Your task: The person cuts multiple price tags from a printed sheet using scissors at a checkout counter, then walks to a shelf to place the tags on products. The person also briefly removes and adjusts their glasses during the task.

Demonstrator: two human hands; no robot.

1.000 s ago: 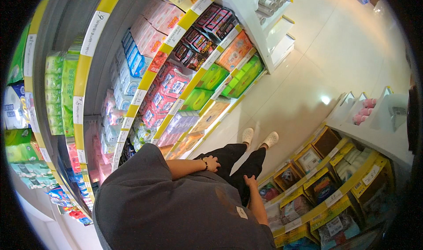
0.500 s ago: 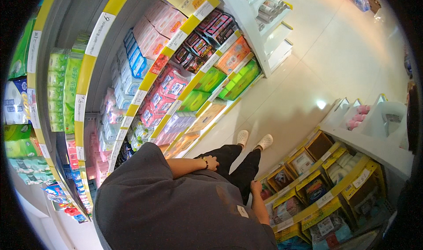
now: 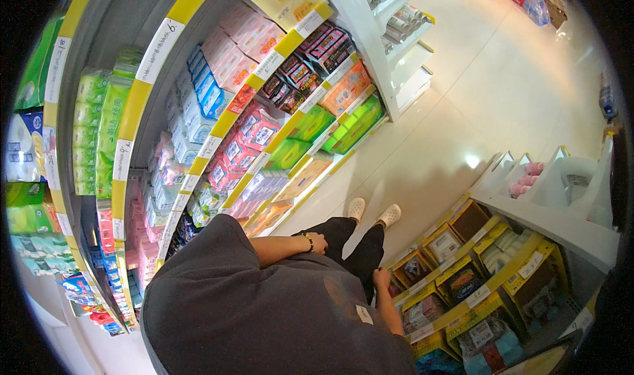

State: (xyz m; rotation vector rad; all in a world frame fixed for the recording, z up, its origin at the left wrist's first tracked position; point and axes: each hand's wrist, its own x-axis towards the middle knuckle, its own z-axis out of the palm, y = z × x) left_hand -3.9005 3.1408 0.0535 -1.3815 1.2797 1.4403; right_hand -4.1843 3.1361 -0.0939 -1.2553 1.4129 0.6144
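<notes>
My left hand (image 3: 317,243), with a beaded bracelet (image 3: 309,242) at its wrist, hangs in front of my dark trousers (image 3: 338,233). Its fingers curl loosely, and no object shows in them. On the other side, my right hand (image 3: 381,278) hangs beside my thigh with its fingers folded in, and nothing is seen in it. Closest to that hand are the yellow display boxes (image 3: 415,271) of small packaged goods on the right shelf. Pink packs (image 3: 259,125) and green tissue packs (image 3: 310,124) fill the shelf to my left, apart from my left hand.
Tall shelving with yellow price rails (image 3: 156,55) runs along my left. A white end rack (image 3: 396,41) holds rolled goods ahead. A low white shelf edge (image 3: 551,213) bounds the right, and the pale tiled floor (image 3: 456,111) lies between. Bags and boxes (image 3: 538,5) sit far off.
My view has shifted slightly: the right shelf, the floor and my feet sit a little further left in the picture. Both hands keep nearly the same pose.
</notes>
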